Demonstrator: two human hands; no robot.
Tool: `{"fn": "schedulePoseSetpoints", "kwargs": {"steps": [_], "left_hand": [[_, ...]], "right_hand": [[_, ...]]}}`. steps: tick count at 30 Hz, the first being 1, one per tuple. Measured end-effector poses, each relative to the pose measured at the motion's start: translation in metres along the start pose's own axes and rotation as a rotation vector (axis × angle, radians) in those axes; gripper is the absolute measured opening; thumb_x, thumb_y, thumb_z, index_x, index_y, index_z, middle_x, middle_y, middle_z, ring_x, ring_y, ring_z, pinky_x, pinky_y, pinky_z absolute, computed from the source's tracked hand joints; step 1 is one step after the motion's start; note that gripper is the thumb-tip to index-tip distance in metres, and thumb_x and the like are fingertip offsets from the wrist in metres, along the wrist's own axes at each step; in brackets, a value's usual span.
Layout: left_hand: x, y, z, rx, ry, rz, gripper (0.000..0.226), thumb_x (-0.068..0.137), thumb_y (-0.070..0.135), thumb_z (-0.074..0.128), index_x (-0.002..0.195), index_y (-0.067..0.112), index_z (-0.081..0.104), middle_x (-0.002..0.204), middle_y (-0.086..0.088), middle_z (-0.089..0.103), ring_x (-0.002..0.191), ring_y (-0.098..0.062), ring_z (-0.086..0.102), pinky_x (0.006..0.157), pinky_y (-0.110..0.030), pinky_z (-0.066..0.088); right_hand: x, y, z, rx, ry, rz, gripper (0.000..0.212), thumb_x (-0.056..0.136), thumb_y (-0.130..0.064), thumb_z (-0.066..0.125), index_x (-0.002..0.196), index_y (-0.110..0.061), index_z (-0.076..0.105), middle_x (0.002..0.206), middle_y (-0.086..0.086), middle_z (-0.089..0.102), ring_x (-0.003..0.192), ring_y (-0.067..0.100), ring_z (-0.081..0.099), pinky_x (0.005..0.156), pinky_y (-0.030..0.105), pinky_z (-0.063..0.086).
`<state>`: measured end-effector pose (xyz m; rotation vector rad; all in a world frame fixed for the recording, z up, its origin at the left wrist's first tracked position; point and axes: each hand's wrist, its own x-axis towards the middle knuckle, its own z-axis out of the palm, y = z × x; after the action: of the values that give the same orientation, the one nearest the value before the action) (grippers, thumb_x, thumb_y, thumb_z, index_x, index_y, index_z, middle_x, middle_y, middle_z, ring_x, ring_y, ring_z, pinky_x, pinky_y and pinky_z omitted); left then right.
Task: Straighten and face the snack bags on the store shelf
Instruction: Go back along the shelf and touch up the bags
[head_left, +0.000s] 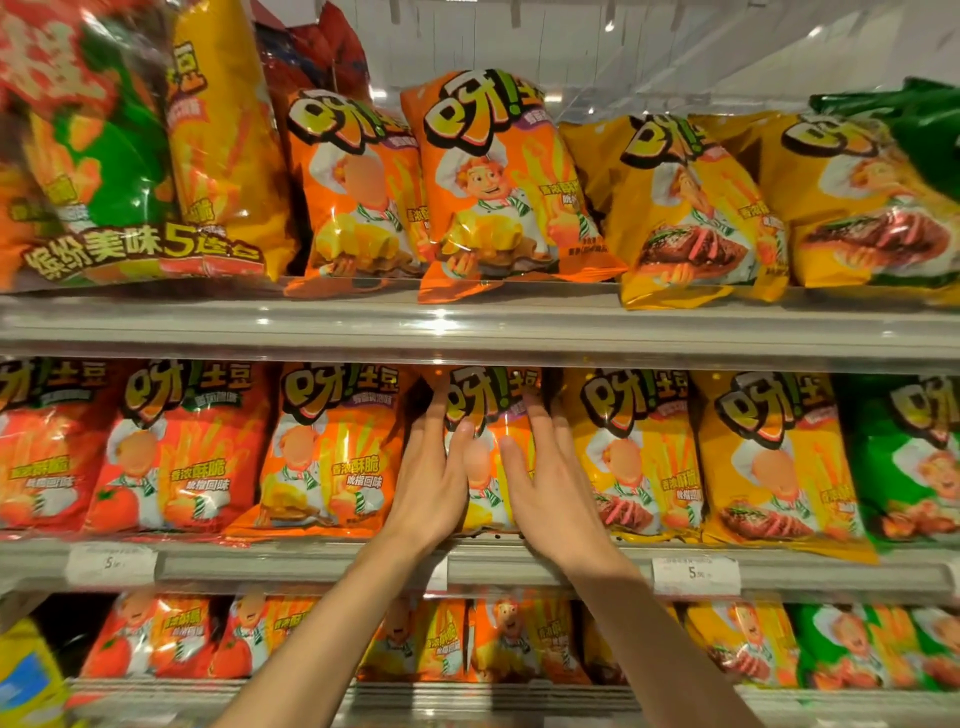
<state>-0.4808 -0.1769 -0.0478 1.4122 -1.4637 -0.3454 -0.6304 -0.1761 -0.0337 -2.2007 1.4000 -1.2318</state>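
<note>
Two bare hands reach up to the middle tier of a grey metal store shelf (467, 564) and frame a glossy orange snack bag with a cartoon chef (488, 410) that stands in the centre of the row. The left hand (431, 478) lies flat against the bag's left edge, fingers straight and pointing up, thumb laid across the front of the pack. The right hand (550, 483) mirrors it on the right edge, fingers also extended and together, pressing rather than gripping. Whether the fingertips hook behind the bag's sides is hard to tell, as they vanish into shadow near the top.

Just left of the held pack stands a second orange chef bag (332, 452), upright and facing forward, with red tomato-flavour bags (176, 447) beyond it. To the right sit yellow steak-picture bags (639, 452), then a green bag (904, 457) at the far edge. On the tier above, a tilted orange bag (498, 182) leans out over the shelf lip. White price tags (696, 574) clip onto the front rail.
</note>
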Motion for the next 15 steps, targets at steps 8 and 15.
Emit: {"fn": "schedulePoseSetpoints", "kwargs": {"steps": [8, 15], "left_hand": [[0.005, -0.001, 0.001, -0.015, -0.071, 0.030, 0.058, 0.104, 0.054, 0.027, 0.155, 0.048, -0.002, 0.158, -0.006, 0.029, 0.147, -0.020, 0.027, 0.109, -0.028, 0.024], [0.000, 0.003, -0.008, -0.011, -0.077, 0.021, 0.058, 0.104, 0.054, 0.031, 0.154, 0.048, 0.002, 0.157, -0.003, 0.034, 0.146, -0.019, 0.030, 0.113, -0.031, 0.028]], "right_hand": [[-0.005, 0.001, 0.010, -0.206, 0.032, 0.060, 0.051, 0.106, -0.044, 0.024, 0.152, -0.021, 0.026, 0.156, 0.013, 0.025, 0.143, 0.025, 0.025, 0.115, 0.034, 0.026], [-0.005, 0.002, 0.001, -0.030, -0.047, 0.089, 0.058, 0.103, -0.051, 0.030, 0.155, -0.029, 0.020, 0.163, 0.005, 0.015, 0.150, 0.020, 0.015, 0.120, 0.035, 0.019]]}}
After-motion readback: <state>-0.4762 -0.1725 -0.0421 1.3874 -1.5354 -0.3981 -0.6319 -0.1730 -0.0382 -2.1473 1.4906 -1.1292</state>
